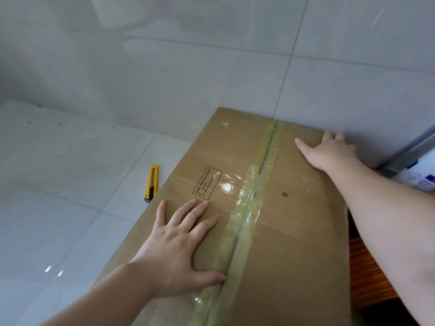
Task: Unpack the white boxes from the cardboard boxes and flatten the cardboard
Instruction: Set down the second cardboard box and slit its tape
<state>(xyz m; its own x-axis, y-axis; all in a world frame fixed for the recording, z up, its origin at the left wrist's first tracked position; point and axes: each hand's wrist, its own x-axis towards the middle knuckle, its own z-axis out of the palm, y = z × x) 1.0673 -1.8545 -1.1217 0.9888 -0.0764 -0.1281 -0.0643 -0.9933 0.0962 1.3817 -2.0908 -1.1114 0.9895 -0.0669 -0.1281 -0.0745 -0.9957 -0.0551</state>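
— While the cardboard box (270, 220) sits sealed on the floor w/ left hand (179, 243) flat on top, right hand (329, 151) hooked over its far edge, what next?
— Grab the knife (151, 183), slit the tape (244, 212) shallow.

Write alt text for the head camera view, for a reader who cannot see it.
Two hands rest on a taped cardboard box: the left hand lies flat near the tape seam, the right hand curls over the far edge. A yellow box cutter lies on the tiled floor beside it.
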